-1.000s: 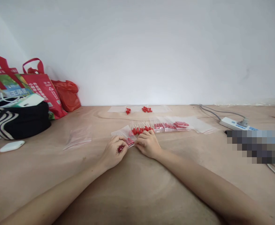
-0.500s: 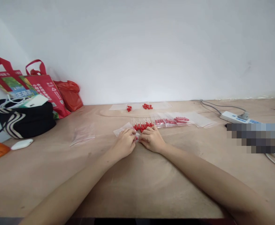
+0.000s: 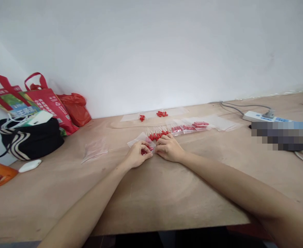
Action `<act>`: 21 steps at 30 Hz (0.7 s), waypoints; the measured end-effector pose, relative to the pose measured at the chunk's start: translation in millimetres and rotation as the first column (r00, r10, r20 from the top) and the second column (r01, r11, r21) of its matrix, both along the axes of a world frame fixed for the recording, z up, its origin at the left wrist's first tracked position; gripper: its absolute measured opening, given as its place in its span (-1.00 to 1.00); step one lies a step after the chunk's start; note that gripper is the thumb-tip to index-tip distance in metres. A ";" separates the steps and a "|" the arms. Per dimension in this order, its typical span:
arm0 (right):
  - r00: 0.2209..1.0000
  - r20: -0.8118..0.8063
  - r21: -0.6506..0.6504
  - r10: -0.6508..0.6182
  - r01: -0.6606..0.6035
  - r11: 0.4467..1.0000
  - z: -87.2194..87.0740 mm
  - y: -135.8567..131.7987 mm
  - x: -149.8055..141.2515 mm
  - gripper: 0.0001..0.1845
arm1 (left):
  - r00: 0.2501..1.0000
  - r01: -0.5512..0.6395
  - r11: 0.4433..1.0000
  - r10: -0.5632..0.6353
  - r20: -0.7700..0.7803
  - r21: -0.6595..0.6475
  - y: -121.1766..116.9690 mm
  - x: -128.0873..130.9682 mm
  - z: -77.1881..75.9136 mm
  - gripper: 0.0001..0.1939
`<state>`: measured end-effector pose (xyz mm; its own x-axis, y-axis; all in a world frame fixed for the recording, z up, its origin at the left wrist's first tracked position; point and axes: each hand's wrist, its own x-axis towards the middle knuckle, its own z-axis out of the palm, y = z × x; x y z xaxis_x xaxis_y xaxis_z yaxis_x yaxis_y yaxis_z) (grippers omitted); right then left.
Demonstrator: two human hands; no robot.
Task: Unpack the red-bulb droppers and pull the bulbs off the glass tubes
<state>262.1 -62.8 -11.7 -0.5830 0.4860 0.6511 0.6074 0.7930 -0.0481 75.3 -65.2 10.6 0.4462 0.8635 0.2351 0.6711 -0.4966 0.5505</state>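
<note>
A small clear zip bag [image 3: 150, 142] with red pieces inside lies slanted at the middle of the table. My left hand [image 3: 136, 155] grips it from the left, thumb and fingers curled around its near part. On the other side, the fingertips of my right hand [image 3: 170, 148] are pinched together at the bag's near right corner. Just beyond the hands is a row of thin pale sticks with red tips [image 3: 158, 135]. To the right of them, clear bags of red-tipped sticks [image 3: 189, 127] lie side by side.
Loose red tips [image 3: 162, 113] rest on clear bags near the wall. Flat clear bags [image 3: 96, 150] lie to the left. Tote bags [image 3: 46, 103], a black pouch [image 3: 38, 139] and a white case [image 3: 30, 166] stand further left. A power strip [image 3: 260, 116] with cables is on the right.
The view has tilted slightly. My left fingers have spread apart somewhat, and more of the bag with its red contents shows between the hands. My right hand stays pinched at its edge.
</note>
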 end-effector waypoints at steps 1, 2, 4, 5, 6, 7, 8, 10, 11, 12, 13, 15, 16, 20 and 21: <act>1.000 0.010 -0.001 0.005 -0.005 1.000 0.3 0.3 -0.3 -0.83 | 1.000 0.000 1.000 0.001 0.015 -0.008 0.3 0.2 -0.3 -0.91; 1.000 0.020 0.000 0.010 -0.010 1.000 0.5 0.5 -0.8 -0.84 | 1.000 -0.002 1.000 0.003 0.030 -0.017 0.8 0.3 -0.7 -0.90; 0.999 0.038 0.002 0.017 -0.017 1.000 1.0 0.7 -2.3 -0.84 | 0.998 -0.011 0.999 0.013 0.059 -0.033 2.2 0.5 -2.1 -0.88; 0.999 0.044 0.001 0.017 -0.017 1.000 1.3 0.5 -3.2 -0.83 | 0.997 -0.016 0.999 0.019 0.077 -0.040 3.0 0.4 -3.0 -0.88; 0.999 0.047 -0.002 0.012 -0.012 1.000 1.5 0.2 -4.2 -0.83 | 0.995 -0.020 0.999 0.025 0.101 -0.047 3.8 0.3 -3.9 -0.87; 0.999 0.045 -0.007 0.003 -0.003 1.000 1.7 -0.2 -5.0 -0.82 | 0.991 -0.025 0.998 0.032 0.127 -0.053 4.1 0.2 -4.7 -0.86; 0.999 0.040 -0.013 -0.006 0.006 1.000 1.8 -0.7 -5.8 -0.82 | 0.988 -0.036 0.998 0.044 0.150 -0.053 4.0 0.2 -5.3 -0.85; 0.999 0.026 -0.024 -0.020 0.021 1.000 1.7 -1.8 -6.7 -0.82 | 0.985 -0.068 0.997 0.070 0.159 -0.021 1.6 0.5 -5.2 -0.84; 1.000 0.017 -0.025 -0.026 0.027 0.999 1.4 -2.1 -6.9 -0.82 | 0.988 -0.074 0.997 0.072 0.139 0.010 -0.7 1.0 -4.5 -0.84; 0.999 0.010 -0.024 -0.032 0.032 0.999 1.0 -2.4 -6.9 -0.82 | 0.992 -0.070 0.996 0.064 0.107 0.052 -3.6 1.5 -3.2 -0.85; 0.999 0.005 -0.020 -0.036 0.036 0.999 0.6 -2.5 -6.7 -0.82 | 0.997 -0.051 0.994 0.045 0.065 0.095 -6.7 2.1 -1.7 -0.86; 0.999 0.000 -0.015 -0.044 0.044 0.999 0.0 -2.3 -6.2 -0.83 | 1.000 0.011 0.986 -0.008 -0.017 0.167 -12.6 3.4 1.4 -0.90; 0.999 0.002 -0.017 -0.044 0.044 0.999 -0.2 -2.2 -5.9 -0.83 | 0.998 0.036 0.980 -0.027 -0.049 0.195 -14.8 3.9 2.5 -0.91; 0.999 0.031 -0.051 -0.017 0.018 0.999 0.4 -1.3 -5.8 -0.82 | 0.988 0.107 0.960 -0.074 -0.136 0.259 -18.0 6.3 1.3 -0.92; 0.999 0.042 -0.060 -0.004 0.007 0.998 0.7 -1.2 -6.1 -0.82 | 0.986 0.117 0.957 -0.079 -0.149 0.264 -18.1 7.0 -0.2 -0.91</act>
<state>256.0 -64.0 -11.0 -0.6061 0.5271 0.5956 0.6143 0.7860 -0.0705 82.3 -83.3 10.5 0.5695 0.7262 0.3851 0.6706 -0.6814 0.2933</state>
